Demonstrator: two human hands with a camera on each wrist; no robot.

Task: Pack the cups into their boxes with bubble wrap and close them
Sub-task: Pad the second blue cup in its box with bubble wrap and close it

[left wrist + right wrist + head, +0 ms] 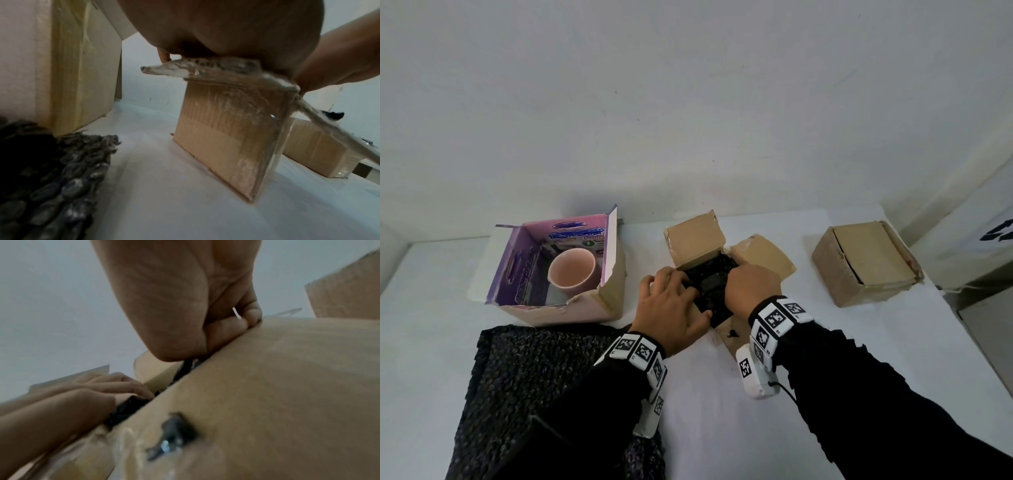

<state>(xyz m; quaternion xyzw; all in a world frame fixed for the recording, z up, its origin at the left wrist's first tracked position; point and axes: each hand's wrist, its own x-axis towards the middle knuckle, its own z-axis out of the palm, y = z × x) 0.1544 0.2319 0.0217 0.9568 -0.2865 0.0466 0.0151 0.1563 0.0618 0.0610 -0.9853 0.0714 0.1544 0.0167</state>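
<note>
An open brown box [695,240] stands mid-table with its flaps spread, and black bubble wrap [712,284] fills its opening. My left hand [671,301] lies on the wrap's left side with fingers spread and fairly straight, pressing down. My right hand [751,287] is at the wrap's right edge, fingers curled down between wrap and flap. The right wrist view shows those curled fingers [226,327] against the flap [287,386]. What they hold is hidden. A pink cup [571,275] stands bare in a purple-lined box [585,310] at the left.
A closed brown box [866,260] sits at the right, near the table's right edge. A loose sheet of black bubble wrap [527,377] lies on the white table at the front left, below the purple-lined box. A wall runs close behind the boxes.
</note>
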